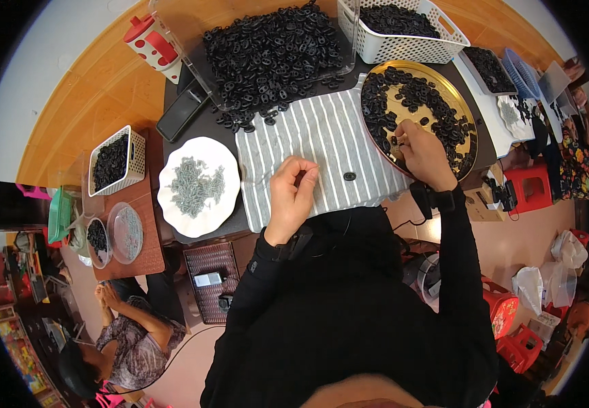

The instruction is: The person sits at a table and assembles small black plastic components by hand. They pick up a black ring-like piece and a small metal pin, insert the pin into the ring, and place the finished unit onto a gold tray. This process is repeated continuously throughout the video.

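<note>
Black pieces [452,128]: small flat ovals, spread in a loose ring around the round gold tray [447,83] at your right.
Right hand [422,153]: yours is over the near part of that tray, fingers bent and tips drawn together; you cannot tell from this view whether a piece sits between them.
Lone black piece [350,176]: it lies flat on the striped cloth [335,136], between your two hands and touching neither.
Left hand [291,196]: yours is over the near left part of the cloth, fingers curled in toward the thumb; whether they hold anything is hidden.
White plate [172,194]: scalloped, just left of the cloth, with a pile of small grey parts [195,187] on it.
Clear bin [206,15]: beyond the cloth, heaped with more black ovals that spill over its near side.
White basket [403,49]: perforated, beside the bin, holding more dark pieces.
Phone [182,114]: left of the spill, near the red-dotted cup [153,49].
Co-worker [131,347]: seated at your lower left, hands together, near a low table [148,238].
</note>
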{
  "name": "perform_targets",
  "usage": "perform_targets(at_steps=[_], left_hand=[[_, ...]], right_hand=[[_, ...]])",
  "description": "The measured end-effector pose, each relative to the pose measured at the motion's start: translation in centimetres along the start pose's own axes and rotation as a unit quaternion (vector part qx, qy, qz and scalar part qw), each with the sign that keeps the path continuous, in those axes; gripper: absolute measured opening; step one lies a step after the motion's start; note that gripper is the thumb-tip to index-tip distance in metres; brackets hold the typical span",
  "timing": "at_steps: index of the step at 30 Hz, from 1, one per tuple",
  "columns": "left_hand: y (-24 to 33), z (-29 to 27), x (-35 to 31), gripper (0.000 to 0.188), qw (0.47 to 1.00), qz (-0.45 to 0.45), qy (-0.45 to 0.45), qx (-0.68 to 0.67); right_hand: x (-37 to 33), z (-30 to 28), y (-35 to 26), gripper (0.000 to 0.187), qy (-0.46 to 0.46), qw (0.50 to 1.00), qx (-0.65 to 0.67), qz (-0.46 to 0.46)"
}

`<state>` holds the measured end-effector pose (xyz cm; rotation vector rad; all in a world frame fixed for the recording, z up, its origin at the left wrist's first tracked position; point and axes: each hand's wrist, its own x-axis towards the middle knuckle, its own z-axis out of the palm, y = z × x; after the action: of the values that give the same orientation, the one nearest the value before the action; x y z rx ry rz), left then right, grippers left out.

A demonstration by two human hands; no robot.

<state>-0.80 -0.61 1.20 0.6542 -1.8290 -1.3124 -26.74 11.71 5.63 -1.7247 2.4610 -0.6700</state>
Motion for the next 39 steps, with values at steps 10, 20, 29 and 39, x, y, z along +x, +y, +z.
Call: perform_targets(at_steps=[10, 20, 29, 39], left_hand=[[0.2, -0.2, -0.1, 0.002, 1.000, 0.015, 0.004, 0.006], [0.7, -0.1, 0.0, 0.002, 0.999, 0.023, -0.013, 0.034], [1.0, -0.1, 0.1, 0.003, 0.999, 0.027, -0.012, 0.044], [0.9, -0.2, 0.1, 0.003, 0.998, 0.028, -0.017, 0.054]], right_hand=[[-0.5, -0.2, -2.2, 0.014, 0.079, 0.986, 0.141, -0.048], [-0.3, 6.7, -9.7, 0.012, -0.022, 0.847, 0.531, -0.028], [-1.1, 8.1, -10.2, 0.015, 0.070, 0.867, 0.492, -0.047], [-0.9, 8.1, -10.4, 0.017, 0.109, 0.887, 0.438, -0.099]])
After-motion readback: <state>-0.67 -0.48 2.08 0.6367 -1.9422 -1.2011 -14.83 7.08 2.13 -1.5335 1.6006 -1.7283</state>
